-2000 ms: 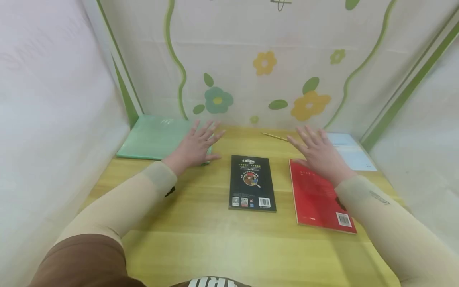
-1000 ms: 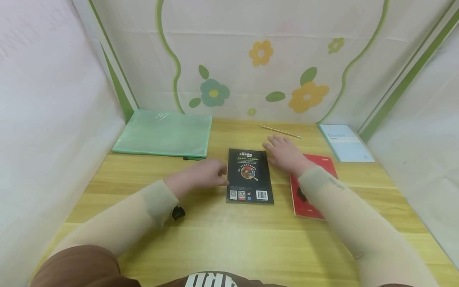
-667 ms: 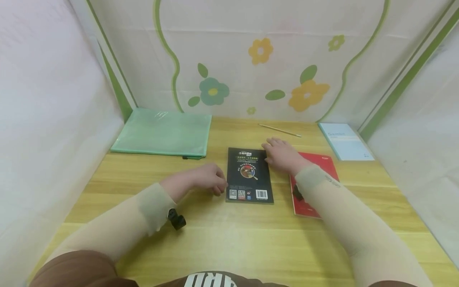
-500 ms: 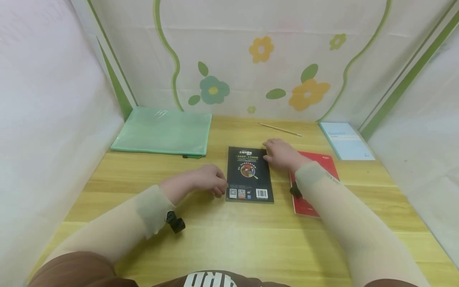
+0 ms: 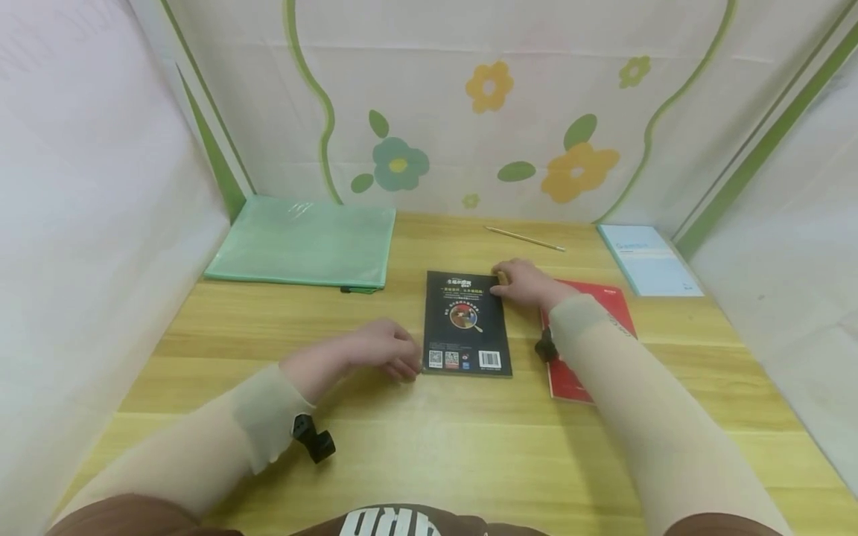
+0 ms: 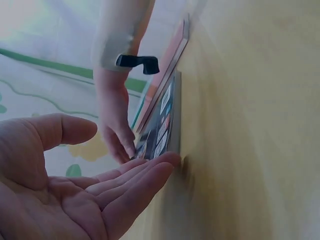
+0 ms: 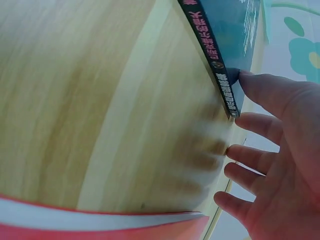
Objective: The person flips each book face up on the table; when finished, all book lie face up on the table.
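Left fingers [image 6: 150, 175], nearly straight, touch the black book's [image 5: 465, 321] near-left edge; the right hand's [image 5: 526, 284] thumb presses its far-right corner, other fingers loosely spread. Both hands have closed in since earlier. The book lies mid-desk [image 5: 429, 439], barcode and QR codes showing; title unreadable.
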